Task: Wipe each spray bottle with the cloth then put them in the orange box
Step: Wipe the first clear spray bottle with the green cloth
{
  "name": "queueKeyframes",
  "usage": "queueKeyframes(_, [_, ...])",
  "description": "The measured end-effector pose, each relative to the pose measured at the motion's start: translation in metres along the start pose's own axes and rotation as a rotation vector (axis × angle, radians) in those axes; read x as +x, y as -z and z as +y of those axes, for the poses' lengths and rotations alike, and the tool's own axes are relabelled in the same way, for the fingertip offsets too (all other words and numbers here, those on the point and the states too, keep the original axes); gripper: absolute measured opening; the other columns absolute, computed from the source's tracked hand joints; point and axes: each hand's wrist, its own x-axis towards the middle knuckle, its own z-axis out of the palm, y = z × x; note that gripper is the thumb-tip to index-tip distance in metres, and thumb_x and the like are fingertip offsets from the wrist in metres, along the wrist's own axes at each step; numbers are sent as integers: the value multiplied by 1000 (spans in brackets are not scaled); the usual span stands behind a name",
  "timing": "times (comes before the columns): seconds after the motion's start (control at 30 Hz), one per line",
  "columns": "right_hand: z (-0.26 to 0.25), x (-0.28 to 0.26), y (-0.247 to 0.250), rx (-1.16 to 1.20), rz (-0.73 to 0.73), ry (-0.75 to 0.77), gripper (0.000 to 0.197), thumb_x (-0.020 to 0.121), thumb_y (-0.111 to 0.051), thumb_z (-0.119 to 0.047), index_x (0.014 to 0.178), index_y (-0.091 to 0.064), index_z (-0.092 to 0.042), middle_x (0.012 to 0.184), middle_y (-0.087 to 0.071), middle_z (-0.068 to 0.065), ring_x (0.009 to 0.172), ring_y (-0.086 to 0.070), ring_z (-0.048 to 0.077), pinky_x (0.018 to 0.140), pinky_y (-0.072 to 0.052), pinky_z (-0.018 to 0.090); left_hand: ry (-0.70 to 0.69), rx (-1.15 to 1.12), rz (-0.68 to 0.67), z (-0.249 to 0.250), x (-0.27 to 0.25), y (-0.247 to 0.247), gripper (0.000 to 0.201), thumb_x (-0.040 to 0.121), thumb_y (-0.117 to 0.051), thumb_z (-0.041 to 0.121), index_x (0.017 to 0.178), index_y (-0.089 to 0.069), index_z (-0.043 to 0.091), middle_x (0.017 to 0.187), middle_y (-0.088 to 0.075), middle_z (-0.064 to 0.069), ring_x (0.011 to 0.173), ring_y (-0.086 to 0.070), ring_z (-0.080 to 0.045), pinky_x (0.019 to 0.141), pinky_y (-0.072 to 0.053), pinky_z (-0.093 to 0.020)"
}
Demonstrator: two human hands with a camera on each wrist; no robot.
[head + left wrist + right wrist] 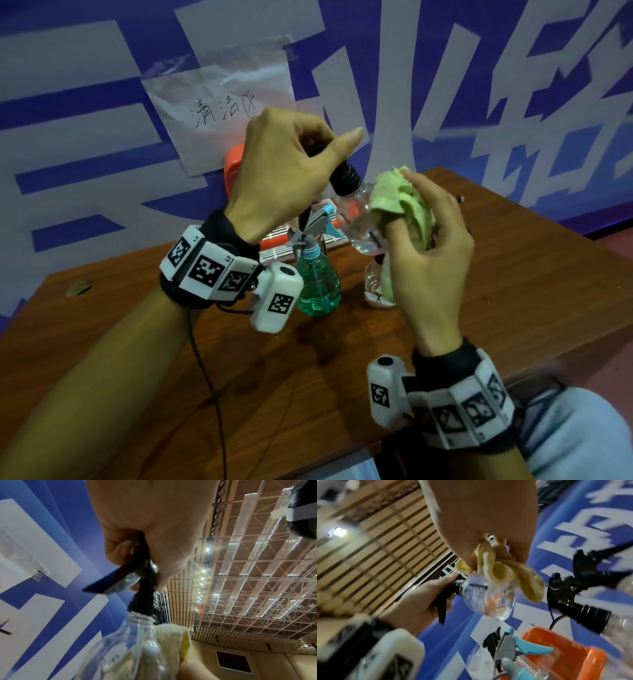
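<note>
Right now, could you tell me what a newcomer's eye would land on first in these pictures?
First, the two hands raised above the table: the left hand grips a clear bottle by its black sprayer, tilted, while the right hand presses a green cloth against it. Next, the teal bottle standing just below them. Behind it sits the orange box, against the blue and white wall.

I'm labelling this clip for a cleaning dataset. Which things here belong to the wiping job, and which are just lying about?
Part of the job:
- clear spray bottle, gripped at its black head by the left hand
- cloth, pressed on it by the right hand
- green spray bottle, standing on the table
- orange box

Just there:
- handwritten paper sign
- wooden table
</note>
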Motion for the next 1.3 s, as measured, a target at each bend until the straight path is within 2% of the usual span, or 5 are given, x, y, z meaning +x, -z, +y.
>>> queueKeyframes(0.23, [18,11,6,260,-165,-455,28,101,-65,-10,125,-73,-22,115,-78,2,109,-75,24,95,-63,47,-132,-25,-237,-11,-1,7,29,94,-75,38,86,-81,10,75,-76,-3,66,-69,-17,62,-55,-39])
queueKeyframes(0.47, [5,8,-1,242,-248,-238,25,98,-68,-4,120,-74,-15,110,-78,-1,100,-74,12,81,-60,24,-124,-15,-309,-18,1,5,30,94,-74,39,86,-82,11,77,-77,-2,70,-71,-16,65,-56,-40])
queueKeyframes(0.73, [-1,2,-3,247,-215,-242,24,95,-74,-6,117,-77,-15,109,-79,-2,103,-75,10,86,-61,26,3,81,-279,-21,-4,7,31,94,-73,43,78,-83,19,66,-72,10,58,-64,-5,54,-40,-10])
queueKeyframes(1.03, [-3,-4,-16,80,-202,-60,34,90,-76,2,119,-76,-15,120,-73,-4,114,-69,8,95,-56,22,141,113,-169,-24,-4,4,35,93,-74,44,69,-81,19,55,-67,3,49,-54,-13,49,-39,-21])
queueKeyframes(1.3, [15,5,-18,129,-192,-267,23,94,-71,-2,111,-75,-16,98,-77,-7,90,-71,0,77,-53,11,211,119,-57,-26,-7,18,29,91,-75,45,75,-80,21,60,-69,3,52,-60,-10,50,-44,-21])
